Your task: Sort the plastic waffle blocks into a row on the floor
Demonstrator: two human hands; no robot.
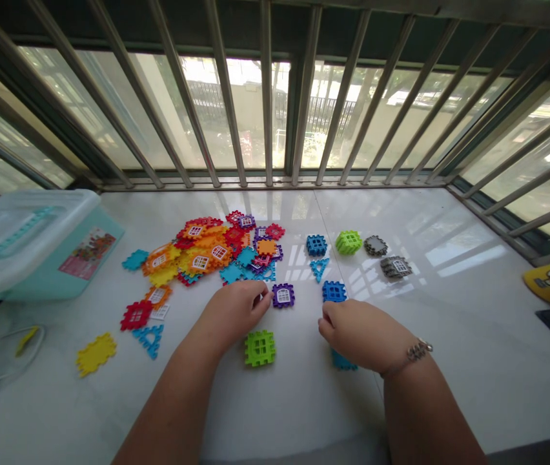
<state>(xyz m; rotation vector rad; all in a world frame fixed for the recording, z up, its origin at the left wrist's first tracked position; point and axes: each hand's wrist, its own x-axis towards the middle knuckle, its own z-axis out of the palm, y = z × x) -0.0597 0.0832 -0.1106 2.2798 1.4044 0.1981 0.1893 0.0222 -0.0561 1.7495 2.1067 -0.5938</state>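
My left hand (236,313) is closed, thumb and fingertips together at the left edge of a purple interlocking tile (283,296) with a white window insert. Just below it lies a green window tile (260,349). My right hand (359,332) is curled shut between a blue stack of tiles (334,291) above it and a light blue tile (343,360) partly hidden under it. Whatever its fingers hold is out of sight. Beyond the hands stand a dark blue stack (316,245), a green stack (349,242) and a blue triangle piece (319,269).
A mixed heap of tiles (202,248) spreads at the back left. Grey tile stacks (396,267) sit at the back right. A lidded turquoise box (76,239) stands far left, with a yellow tile (96,354) in front. Metal bars (266,97) line the back edge.
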